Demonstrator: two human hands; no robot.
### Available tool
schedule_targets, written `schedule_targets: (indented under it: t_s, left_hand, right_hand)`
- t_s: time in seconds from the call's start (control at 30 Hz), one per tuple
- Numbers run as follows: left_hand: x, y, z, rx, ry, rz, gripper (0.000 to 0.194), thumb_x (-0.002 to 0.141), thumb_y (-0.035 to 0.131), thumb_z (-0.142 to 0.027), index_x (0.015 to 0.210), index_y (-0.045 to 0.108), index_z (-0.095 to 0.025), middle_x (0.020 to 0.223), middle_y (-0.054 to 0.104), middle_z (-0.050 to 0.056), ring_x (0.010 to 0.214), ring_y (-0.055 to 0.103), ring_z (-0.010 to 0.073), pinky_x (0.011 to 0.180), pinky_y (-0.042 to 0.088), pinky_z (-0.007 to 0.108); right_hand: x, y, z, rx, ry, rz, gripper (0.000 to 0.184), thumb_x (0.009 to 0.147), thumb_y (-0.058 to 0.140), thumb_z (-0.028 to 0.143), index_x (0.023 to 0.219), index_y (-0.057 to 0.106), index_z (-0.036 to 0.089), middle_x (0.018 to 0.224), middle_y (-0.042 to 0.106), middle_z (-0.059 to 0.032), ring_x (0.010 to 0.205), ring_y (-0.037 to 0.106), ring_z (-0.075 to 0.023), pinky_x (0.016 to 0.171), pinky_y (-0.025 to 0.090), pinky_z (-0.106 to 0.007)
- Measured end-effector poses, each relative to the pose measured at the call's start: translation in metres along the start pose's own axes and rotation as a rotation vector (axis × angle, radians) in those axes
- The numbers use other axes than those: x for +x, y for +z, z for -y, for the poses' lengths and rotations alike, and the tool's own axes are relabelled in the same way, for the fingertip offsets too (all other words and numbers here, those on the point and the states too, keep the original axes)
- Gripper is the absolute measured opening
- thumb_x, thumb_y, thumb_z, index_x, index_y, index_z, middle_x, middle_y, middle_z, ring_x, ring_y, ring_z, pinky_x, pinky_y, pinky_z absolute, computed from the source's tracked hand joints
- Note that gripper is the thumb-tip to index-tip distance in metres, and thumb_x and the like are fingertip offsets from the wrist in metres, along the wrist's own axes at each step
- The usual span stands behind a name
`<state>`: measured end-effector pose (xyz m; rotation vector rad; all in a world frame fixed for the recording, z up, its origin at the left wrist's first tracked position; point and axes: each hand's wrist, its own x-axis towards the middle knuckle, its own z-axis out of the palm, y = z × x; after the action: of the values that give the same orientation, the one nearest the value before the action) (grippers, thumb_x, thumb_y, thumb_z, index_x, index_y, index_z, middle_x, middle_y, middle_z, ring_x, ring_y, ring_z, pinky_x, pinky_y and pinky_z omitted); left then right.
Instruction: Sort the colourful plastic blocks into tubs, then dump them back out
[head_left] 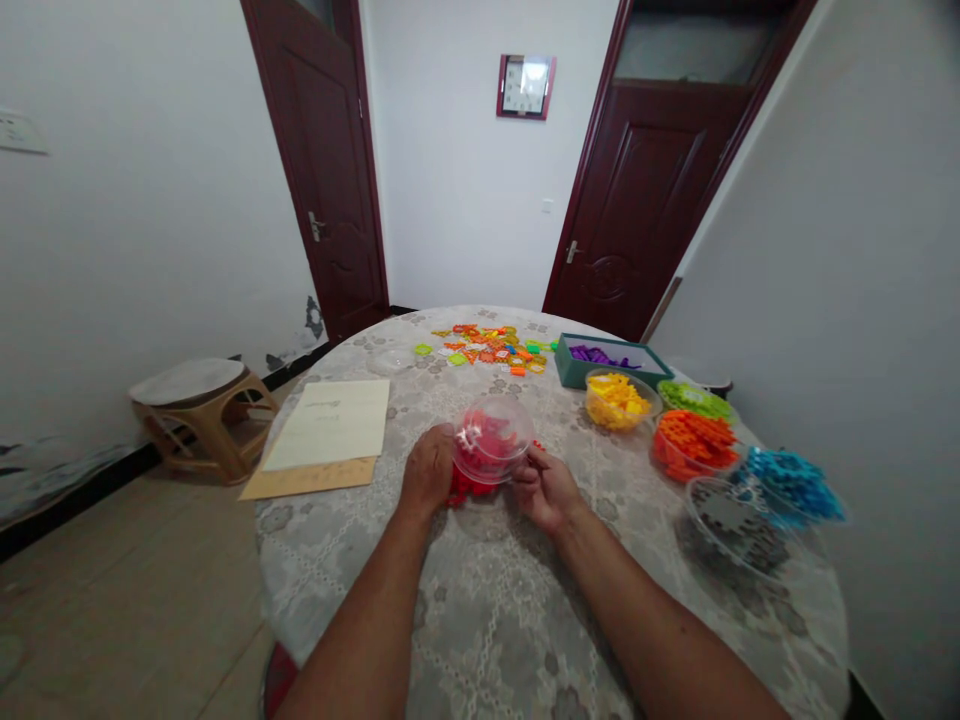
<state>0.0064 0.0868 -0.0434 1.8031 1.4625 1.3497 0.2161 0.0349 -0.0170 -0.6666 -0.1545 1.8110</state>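
A clear round plastic container (504,415) is between my hands at the middle of the table, low over the tabletop. Red plastic pieces (471,489) show through it and below its near edge; I cannot tell whether they lie inside it or beneath it. My left hand (429,468) is closed at its left side, the fingertips mostly hidden behind the rim and the red pieces. On the right, my right hand (546,490) pinches the rim between thumb and curled fingers. A bit of red shows just beyond the right fingers.
Mixed colourful pieces (491,348) lie spread at the far side. A green box (574,374) holds purple pieces. Clear bowls of yellow (619,402), green (696,399), orange (694,445), blue (795,485) and grey pieces (739,530) line the right. Papers (330,425) lie left.
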Motion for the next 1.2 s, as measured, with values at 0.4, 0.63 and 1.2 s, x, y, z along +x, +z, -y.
schedule_targets:
  t_s: [0.4, 0.63, 1.2]
  left_hand:
    - [-0.008, 0.009, -0.005, 0.184, 0.168, 0.053, 0.039, 0.097, 0.056, -0.043, 0.124, 0.069, -0.018, 0.128, 0.072, 0.017, 0.124, 0.065, 0.0307, 0.116, 0.045, 0.052]
    - [-0.011, 0.009, -0.004, 0.438, 0.397, 0.181, 0.037, 0.098, 0.056, -0.036, 0.129, 0.070, -0.021, 0.134, 0.070, 0.014, 0.126, 0.063, 0.0303, 0.116, 0.047, 0.050]
    - [-0.017, -0.014, -0.015, 0.880, 0.158, 0.295, 0.043, 0.100, 0.047, -0.037, 0.132, 0.070, -0.019, 0.130, 0.073, 0.013, 0.119, 0.068, 0.0324, 0.104, 0.052, 0.046]
  right_hand:
    - [-0.063, -0.005, 0.078, -1.049, -0.993, -0.324, 0.026, 0.094, 0.064, 0.046, 0.104, 0.062, 0.023, 0.087, 0.069, -0.0011, 0.064, 0.066, -0.0165, 0.056, 0.051, -0.028]
    - [-0.071, -0.062, 0.078, -1.969, -1.184, -0.689, 0.024, 0.102, 0.047, 0.027, 0.107, 0.068, 0.017, 0.102, 0.071, -0.0129, 0.096, 0.066, -0.0241, 0.088, 0.049, -0.035]
    - [-0.076, -0.046, 0.069, -2.098, -0.729, -0.769, 0.020, 0.106, 0.051, 0.026, 0.116, 0.067, 0.020, 0.111, 0.073, -0.0093, 0.103, 0.068, -0.0207, 0.085, 0.045, -0.027]
